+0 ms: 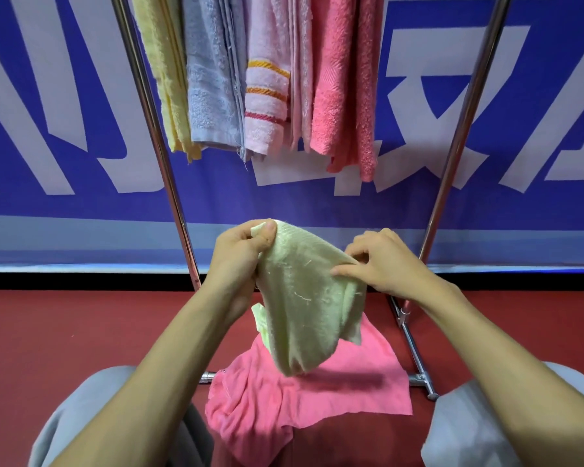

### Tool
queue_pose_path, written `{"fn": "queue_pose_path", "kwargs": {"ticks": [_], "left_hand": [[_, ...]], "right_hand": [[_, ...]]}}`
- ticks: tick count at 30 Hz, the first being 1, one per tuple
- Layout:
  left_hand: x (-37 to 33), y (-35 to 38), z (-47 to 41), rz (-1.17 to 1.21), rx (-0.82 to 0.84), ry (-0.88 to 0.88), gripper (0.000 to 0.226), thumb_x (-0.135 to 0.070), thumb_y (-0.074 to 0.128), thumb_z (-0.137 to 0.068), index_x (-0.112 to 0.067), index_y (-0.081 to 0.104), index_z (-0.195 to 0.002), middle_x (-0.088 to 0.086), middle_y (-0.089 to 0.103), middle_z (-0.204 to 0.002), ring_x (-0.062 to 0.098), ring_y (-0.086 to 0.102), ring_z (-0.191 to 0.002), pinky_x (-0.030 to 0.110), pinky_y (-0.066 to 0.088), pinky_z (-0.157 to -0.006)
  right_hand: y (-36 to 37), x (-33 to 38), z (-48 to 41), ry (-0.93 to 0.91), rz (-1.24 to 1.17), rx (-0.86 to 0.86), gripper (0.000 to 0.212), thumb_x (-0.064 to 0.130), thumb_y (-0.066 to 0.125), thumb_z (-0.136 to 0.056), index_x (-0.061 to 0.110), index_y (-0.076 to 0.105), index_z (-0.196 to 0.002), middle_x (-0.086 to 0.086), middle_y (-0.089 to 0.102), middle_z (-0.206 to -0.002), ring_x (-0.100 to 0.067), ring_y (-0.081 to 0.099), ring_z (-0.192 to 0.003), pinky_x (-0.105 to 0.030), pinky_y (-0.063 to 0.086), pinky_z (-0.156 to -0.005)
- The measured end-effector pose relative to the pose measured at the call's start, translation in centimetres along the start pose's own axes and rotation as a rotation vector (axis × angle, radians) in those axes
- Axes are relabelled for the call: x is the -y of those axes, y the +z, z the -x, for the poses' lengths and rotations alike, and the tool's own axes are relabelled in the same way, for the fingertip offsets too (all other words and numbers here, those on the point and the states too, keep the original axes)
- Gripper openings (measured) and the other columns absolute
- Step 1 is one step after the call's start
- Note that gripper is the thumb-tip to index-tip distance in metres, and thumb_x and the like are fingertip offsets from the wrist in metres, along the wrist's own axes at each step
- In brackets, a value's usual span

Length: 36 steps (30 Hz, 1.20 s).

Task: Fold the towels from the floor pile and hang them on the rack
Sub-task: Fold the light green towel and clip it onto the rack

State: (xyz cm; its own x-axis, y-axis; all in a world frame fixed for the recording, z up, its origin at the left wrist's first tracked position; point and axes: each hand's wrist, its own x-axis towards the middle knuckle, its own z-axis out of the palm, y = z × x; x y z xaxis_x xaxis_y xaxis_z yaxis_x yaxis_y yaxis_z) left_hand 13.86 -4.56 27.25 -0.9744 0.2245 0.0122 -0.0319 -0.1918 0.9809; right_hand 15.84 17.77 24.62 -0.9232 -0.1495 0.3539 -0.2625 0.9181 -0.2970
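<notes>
My knees in grey trousers [81, 416] sit closest to me, on the near side of the rack [452, 156], one at each lower corner of the view. Between them a pink towel [317, 396] lies crumpled on the red floor [81, 332], and its far edge covers the middle of the rack's base bar.

Above that towel, still on my side of the rack, I hold a pale green towel [304, 305] up in the air. My left hand [240, 257] pinches its top corner between thumb and curled fingers. My right hand [385, 261] pinches the opposite edge, the thumb laid across the cloth and the fingers bent behind it. The rest of the green towel hangs bunched below my hands, clear of the floor, with its lowest tip over the pink one.

Both hands are between the rack's two slanted metal uprights. Higher on the rack, four folded towels hang side by side and touching. From the left upright toward the right they are a yellow towel [164, 79], a blue towel [209, 82], a light pink striped towel [267, 96] and a coral towel [341, 85].

Behind the rack stands a blue banner [48, 96] with large white shapes.
</notes>
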Motion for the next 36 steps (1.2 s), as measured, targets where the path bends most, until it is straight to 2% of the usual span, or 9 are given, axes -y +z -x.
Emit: {"fn": "queue_pose_path", "kwargs": {"ticks": [2,6,14,18,20,23,26,31,36], "left_hand": [[-0.2,-0.3,0.2,0.127,0.023,-0.038,0.020,-0.024,0.057,-0.094,-0.007,0.067,-0.095,0.006,0.066,-0.074,0.018,0.061,-0.062,0.026,0.051,-0.055],[-0.4,-1.0,0.1,0.330,0.093,-0.080,0.020,-0.028,0.054,-0.095,-0.014,0.064,-0.084,0.002,0.060,-0.072,0.012,0.058,-0.065,0.025,0.052,-0.063],[-2.1,-2.5,-0.3,0.822,-0.125,-0.092,0.018,-0.022,0.049,-0.098,-0.013,0.060,-0.088,0.001,0.069,-0.060,0.010,0.069,-0.056,0.023,0.055,-0.052],[-2.6,-3.4,-0.4,0.969,-0.168,-0.086,0.014,-0.017,0.050,-0.098,-0.009,0.061,-0.096,0.008,0.073,-0.067,0.017,0.072,-0.061,0.029,0.055,-0.048],[-2.5,-3.8,-0.7,1.015,-0.155,-0.112,0.017,-0.017,0.049,-0.098,-0.005,0.062,-0.099,0.012,0.073,-0.076,0.022,0.071,-0.075,0.036,0.056,-0.060],[-1.9,-4.1,-1.2,0.973,-0.182,-0.137,0.022,-0.016,0.045,-0.099,-0.006,0.063,-0.093,0.009,0.073,-0.082,0.020,0.065,-0.089,0.038,0.049,-0.085],[-1.3,-4.5,-1.7,0.858,-0.201,-0.158,0.022,-0.017,0.044,-0.100,-0.006,0.062,-0.093,0.004,0.071,-0.086,0.015,0.065,-0.092,0.033,0.051,-0.079],[0.2,-3.5,-1.9,0.499,-0.204,-0.182,0.013,-0.014,0.054,-0.095,-0.007,0.062,-0.088,0.005,0.066,-0.087,0.014,0.062,-0.079,0.022,0.049,-0.065],[1.8,-0.8,-1.0,0.285,-0.179,-0.146,0.013,-0.015,0.062,-0.090,-0.008,0.068,-0.100,0.007,0.070,-0.086,0.017,0.065,-0.075,0.024,0.053,-0.062]], "right_hand": [[0.2,-0.1,0.1,0.033,0.040,0.096,0.050,0.052,0.067,-0.079,0.026,0.039,-0.047,0.003,0.051,-0.063,-0.021,0.048,-0.067,-0.032,0.030,-0.073],[0.8,-0.7,0.3,0.087,0.019,0.224,0.027,0.048,0.066,-0.081,0.022,0.070,-0.074,0.007,0.067,-0.091,-0.017,0.059,-0.089,-0.038,0.037,-0.093],[2.0,-1.3,0.5,0.150,0.115,0.429,0.022,0.026,0.066,-0.084,0.018,0.055,-0.068,0.003,0.054,-0.064,-0.018,0.050,-0.071,-0.034,0.040,-0.066],[3.1,-1.8,0.7,0.197,0.084,0.398,0.012,0.016,0.065,-0.081,0.023,0.058,-0.074,0.003,0.064,-0.073,-0.018,0.057,-0.077,-0.032,0.045,-0.071],[3.5,-2.1,0.7,0.231,0.030,0.335,0.010,0.013,0.065,-0.080,0.022,0.061,-0.077,0.000,0.070,-0.079,-0.018,0.062,-0.081,-0.032,0.048,-0.074],[3.5,-2.5,0.6,0.319,-0.090,0.325,0.018,0.009,0.065,-0.081,0.019,0.059,-0.066,-0.006,0.072,-0.070,-0.016,0.066,-0.067,-0.032,0.052,-0.071],[2.7,-1.3,0.6,0.396,-0.440,0.380,0.015,0.006,0.066,-0.084,0.009,0.065,-0.070,-0.012,0.070,-0.064,-0.018,0.062,-0.054,-0.043,0.054,-0.064],[-0.6,2.4,0.3,0.404,-1.182,0.079,0.009,0.004,0.061,-0.088,-0.003,0.065,-0.083,-0.007,0.063,-0.069,-0.010,0.057,-0.058,-0.021,0.048,-0.058],[1.0,4.4,0.2,0.661,-1.362,0.037,0.008,0.006,0.063,-0.086,0.006,0.067,-0.080,-0.004,0.062,-0.067,-0.009,0.055,-0.054,-0.017,0.040,-0.048]]}}
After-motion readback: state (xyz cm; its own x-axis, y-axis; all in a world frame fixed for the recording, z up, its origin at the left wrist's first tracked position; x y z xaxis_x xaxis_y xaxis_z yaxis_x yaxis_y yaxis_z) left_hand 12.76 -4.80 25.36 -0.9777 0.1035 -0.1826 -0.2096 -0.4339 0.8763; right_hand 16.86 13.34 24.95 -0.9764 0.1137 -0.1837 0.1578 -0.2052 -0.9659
